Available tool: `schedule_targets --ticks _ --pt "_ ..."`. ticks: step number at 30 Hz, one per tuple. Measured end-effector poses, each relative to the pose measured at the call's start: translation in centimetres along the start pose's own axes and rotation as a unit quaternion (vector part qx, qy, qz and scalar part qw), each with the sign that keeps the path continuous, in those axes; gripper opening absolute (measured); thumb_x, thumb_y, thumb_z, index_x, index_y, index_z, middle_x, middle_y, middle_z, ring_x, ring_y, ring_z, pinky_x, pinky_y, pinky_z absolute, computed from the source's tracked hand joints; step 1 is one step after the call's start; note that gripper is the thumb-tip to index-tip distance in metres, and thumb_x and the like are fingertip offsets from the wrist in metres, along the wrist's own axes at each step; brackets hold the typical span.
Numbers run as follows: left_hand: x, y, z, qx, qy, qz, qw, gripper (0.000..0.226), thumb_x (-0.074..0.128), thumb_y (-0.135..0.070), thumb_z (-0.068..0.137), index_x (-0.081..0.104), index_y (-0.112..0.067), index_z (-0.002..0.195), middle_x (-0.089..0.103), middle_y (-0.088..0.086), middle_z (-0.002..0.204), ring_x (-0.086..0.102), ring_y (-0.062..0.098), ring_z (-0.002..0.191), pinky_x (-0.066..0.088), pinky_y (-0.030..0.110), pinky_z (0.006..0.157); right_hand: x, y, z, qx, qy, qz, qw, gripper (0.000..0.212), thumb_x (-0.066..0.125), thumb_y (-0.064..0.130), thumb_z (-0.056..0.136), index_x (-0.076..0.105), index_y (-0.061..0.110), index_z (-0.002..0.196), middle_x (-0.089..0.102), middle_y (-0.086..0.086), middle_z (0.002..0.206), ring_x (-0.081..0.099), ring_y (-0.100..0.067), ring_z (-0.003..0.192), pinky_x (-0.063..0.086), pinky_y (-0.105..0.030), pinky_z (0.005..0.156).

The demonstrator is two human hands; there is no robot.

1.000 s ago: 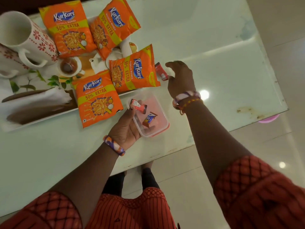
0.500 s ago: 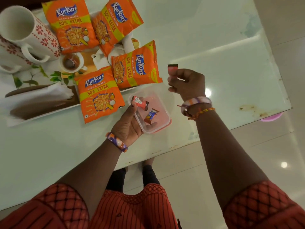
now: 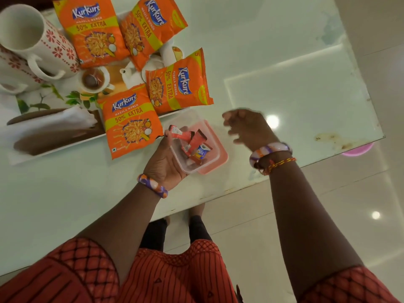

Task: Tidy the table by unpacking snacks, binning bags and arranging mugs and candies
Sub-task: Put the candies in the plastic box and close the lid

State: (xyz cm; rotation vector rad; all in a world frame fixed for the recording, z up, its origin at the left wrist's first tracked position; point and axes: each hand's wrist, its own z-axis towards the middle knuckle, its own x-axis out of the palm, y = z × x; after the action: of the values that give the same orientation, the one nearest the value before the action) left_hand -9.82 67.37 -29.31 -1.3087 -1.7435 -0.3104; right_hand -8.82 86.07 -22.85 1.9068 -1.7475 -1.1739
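The left hand (image 3: 166, 159) holds a small clear box (image 3: 197, 149) with a pink rim at the near edge of the glass desk (image 3: 284, 62), its thumb pinning one red candy (image 3: 178, 133) against the box's far lip. Inside the box lie more sweets: another red candy (image 3: 196, 139) leaning across the middle and a blue-wrapped one (image 3: 202, 150) beneath it. The right hand (image 3: 247, 127) hovers just beside the box, blurred, its grip slack with the fingers loosely curled and nothing in them.

Four orange snack packets (image 3: 131, 121) lie on a printed tray (image 3: 54, 101) next to the box, and patterned mugs (image 3: 32, 40) stand at the tray's far left corner.

The step in hand looks like gathering loose candies into the box. To do it well, the left hand should keep the box level and low over the desk, so the leaning wrappers do not slide out over the rim. The pinned candy should be let go inward, thumb lifting only once the sweet tips toward the middle. The free right hand is best used to sweep the desk for any stray sweets near the packets, though none can be made out here, and drop them from close above rather than tossing. The nearest packet's corner touches the left thumb, so the box should be moved clear of it before being set down.
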Motion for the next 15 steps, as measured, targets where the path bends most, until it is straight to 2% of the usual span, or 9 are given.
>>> schedule_targets --ticks 2,4,6,8,10,11,13,15 --pt "0.4 0.3 -0.3 0.0 0.031 -0.02 0.999 0.076 0.084 -0.048 0.043 0.062 -0.021 0.111 0.068 0.007 0.116 0.065 0.031 0.105 0.057 0.048 0.08 1.5 -1.1 -0.6 0.054 0.057 -0.01 0.997 0.027 0.045 0.028 0.094 0.061 0.012 0.109 0.06 -0.006 0.098 0.059 -0.025 0.091 0.048 -0.039 0.086" --pt "1.0 0.6 -0.5 -0.002 0.046 -0.026 0.999 0.079 0.083 -0.049 0.044 0.061 -0.021 0.114 0.067 0.007 0.118 0.065 0.03 0.106 0.057 0.046 0.078 2.8 -2.0 -1.4 0.025 0.057 -0.043 0.997 0.027 0.045 0.021 0.094 0.062 0.008 0.11 0.065 -0.009 0.099 0.063 -0.027 0.092 0.051 -0.038 0.086" --pt "1.4 0.7 -0.5 -0.005 0.047 -0.024 0.999 0.083 0.084 -0.05 0.041 0.06 -0.022 0.116 0.067 0.007 0.117 0.065 0.03 0.105 0.057 0.045 0.077 3.3 -2.9 -1.7 0.002 -0.017 -0.027 0.999 0.026 0.049 0.015 0.09 0.063 0.005 0.111 0.068 -0.013 0.101 0.064 -0.031 0.091 0.054 -0.039 0.083" --pt "1.5 0.4 -0.4 -0.009 0.046 -0.026 0.999 0.083 0.085 -0.049 0.039 0.061 -0.022 0.113 0.068 0.007 0.114 0.067 0.03 0.103 0.058 0.047 0.076 2.9 -3.2 -1.7 0.011 -0.122 0.013 0.992 0.027 0.049 0.012 0.089 0.061 0.001 0.111 0.065 -0.013 0.097 0.06 -0.028 0.085 0.052 -0.029 0.071" --pt "1.3 0.1 -0.3 -0.005 0.031 -0.015 0.999 0.082 0.086 -0.048 0.038 0.061 -0.024 0.112 0.068 0.006 0.113 0.067 0.03 0.101 0.056 0.051 0.08 1.7 -3.0 -1.9 0.014 -0.214 0.117 0.97 0.023 0.051 0.015 0.085 0.061 0.004 0.103 0.059 -0.004 0.084 0.052 -0.02 0.075 0.041 -0.021 0.06" --pt "1.1 -0.1 -0.4 0.0 0.021 -0.002 1.0 0.081 0.086 -0.047 0.038 0.06 -0.025 0.112 0.067 0.005 0.114 0.067 0.03 0.102 0.055 0.052 0.083 1.0 -2.8 -2.0 0.023 -0.237 0.205 0.949 0.02 0.052 0.018 0.083 0.061 0.009 0.098 0.056 0.001 0.079 0.05 -0.015 0.071 0.039 -0.021 0.061" --pt "0.8 -0.3 -0.6 0.018 -0.007 0.028 0.999 0.081 0.087 -0.045 0.039 0.058 -0.027 0.112 0.066 0.001 0.114 0.067 0.027 0.101 0.051 0.052 0.086 -0.3 -2.1 -2.4 0.043 -0.223 0.36 0.905 0.012 0.052 0.015 0.087 0.06 0.015 0.097 0.057 0.005 0.078 0.051 -0.011 0.072 0.046 -0.024 0.062" --pt "0.8 -0.3 -0.9 0.036 -0.035 0.048 0.998 0.082 0.088 -0.043 0.037 0.057 -0.028 0.11 0.07 -0.002 0.106 0.069 0.022 0.095 0.052 0.048 0.086 -0.5 -1.4 -2.8 0.042 -0.149 0.406 0.901 0.017 0.049 0.01 0.092 0.059 0.014 0.105 0.06 0.003 0.084 0.054 -0.011 0.075 0.051 -0.021 0.057"
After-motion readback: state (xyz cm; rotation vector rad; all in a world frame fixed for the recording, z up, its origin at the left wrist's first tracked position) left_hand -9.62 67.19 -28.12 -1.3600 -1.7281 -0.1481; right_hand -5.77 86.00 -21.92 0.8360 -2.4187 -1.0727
